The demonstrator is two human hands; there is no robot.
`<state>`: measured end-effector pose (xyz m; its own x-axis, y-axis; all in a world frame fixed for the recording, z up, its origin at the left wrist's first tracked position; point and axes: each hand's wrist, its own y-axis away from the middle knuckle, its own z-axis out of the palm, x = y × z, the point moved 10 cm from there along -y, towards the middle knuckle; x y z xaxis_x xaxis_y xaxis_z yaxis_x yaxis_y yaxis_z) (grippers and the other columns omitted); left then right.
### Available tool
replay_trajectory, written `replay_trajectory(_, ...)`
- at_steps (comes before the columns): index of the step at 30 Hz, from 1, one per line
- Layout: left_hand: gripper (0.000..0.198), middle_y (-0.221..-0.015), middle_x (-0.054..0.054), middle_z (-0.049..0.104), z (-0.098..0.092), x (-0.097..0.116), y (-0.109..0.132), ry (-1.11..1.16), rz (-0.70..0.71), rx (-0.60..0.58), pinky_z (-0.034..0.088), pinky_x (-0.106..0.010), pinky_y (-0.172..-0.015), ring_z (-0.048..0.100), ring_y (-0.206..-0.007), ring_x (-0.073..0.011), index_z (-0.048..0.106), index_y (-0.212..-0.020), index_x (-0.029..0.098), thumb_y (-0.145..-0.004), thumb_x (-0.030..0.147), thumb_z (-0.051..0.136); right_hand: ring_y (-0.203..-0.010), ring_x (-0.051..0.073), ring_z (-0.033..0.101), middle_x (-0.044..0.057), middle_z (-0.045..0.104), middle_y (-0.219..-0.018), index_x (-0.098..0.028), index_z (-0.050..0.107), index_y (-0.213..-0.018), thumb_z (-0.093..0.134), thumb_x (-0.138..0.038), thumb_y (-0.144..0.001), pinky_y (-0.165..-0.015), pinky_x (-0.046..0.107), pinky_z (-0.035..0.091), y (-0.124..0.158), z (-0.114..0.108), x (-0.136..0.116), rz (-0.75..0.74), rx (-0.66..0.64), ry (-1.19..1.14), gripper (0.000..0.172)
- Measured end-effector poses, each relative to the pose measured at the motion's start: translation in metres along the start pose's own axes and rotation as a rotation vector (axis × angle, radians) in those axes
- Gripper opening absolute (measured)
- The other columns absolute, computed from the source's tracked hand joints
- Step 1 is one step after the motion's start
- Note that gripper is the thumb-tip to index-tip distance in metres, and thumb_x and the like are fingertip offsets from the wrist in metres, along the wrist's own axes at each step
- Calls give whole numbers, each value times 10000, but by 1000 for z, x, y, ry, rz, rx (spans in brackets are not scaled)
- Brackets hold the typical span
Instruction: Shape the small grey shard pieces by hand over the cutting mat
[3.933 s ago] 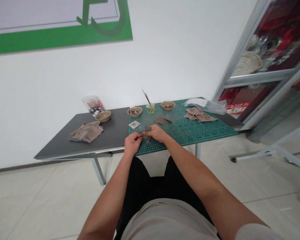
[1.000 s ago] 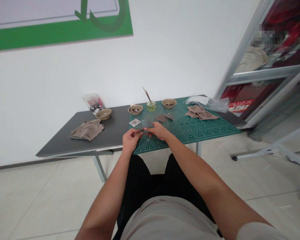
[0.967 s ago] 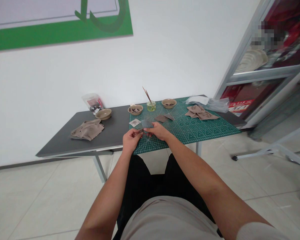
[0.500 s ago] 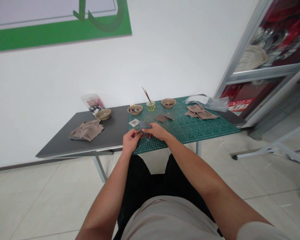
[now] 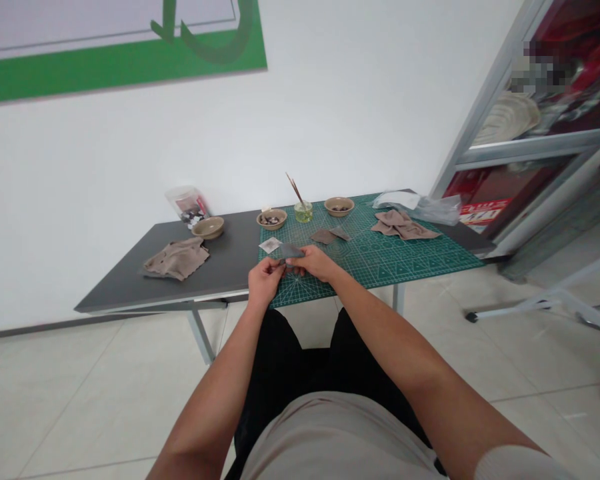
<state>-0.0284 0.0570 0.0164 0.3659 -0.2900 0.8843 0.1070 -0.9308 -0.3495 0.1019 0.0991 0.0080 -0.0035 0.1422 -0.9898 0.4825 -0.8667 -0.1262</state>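
Observation:
My right hand [image 5: 316, 262] is closed on a grey square sheet [image 5: 291, 251] that looks like sandpaper, its far part sticking out past the fingers. Fingertip to fingertip with it, my left hand [image 5: 265, 279] pinches a small dark piece [image 5: 282, 262], too small to name and partly hidden by the fingers. Both hands are over the near edge of the green cutting mat [image 5: 380, 260]. Just beyond them lies a white square [image 5: 270, 245] with a brownish smudge. Farther right, a brown square sheet [image 5: 323, 236] and a greyish sheet [image 5: 340, 233] overlap on the mat.
Along the back stand a bowl of dark pieces [image 5: 272, 219], a glass jar with thin sticks [image 5: 303, 212], another bowl [image 5: 339, 206] and a plastic bag [image 5: 437, 208]. Brown cloths [image 5: 177, 259] [image 5: 403, 225] lie at both sides. A bowl [image 5: 209, 227] and plastic container [image 5: 187, 203] stand left.
The view has shifted very slightly. Both hands stay together in nearly the same place, with the grey sheet and the small dark piece still between the fingers.

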Motion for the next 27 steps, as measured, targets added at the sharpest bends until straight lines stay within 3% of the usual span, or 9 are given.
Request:
replay_trajectory(13,164,-622,37,589,2,1,1,-72,68,-31,388,-231,-588,501,-580,-108,587,-682,187,-773,318,625,-468,74,513,24,651,-642,-108,653,-776,750,-448,-709,-413,186,389,-1,0,1,-6,5,-40,359)
replay_trajectory(27,147,-619,38,564,8,13,2,-234,168,-53,366,-225,-605,479,-594,-106,592,-676,178,-789,271,580,-425,81,494,-13,589,-584,-135,609,-810,612,-486,-854,-394,198,366,-4,-1,5,-56,40,190,354)
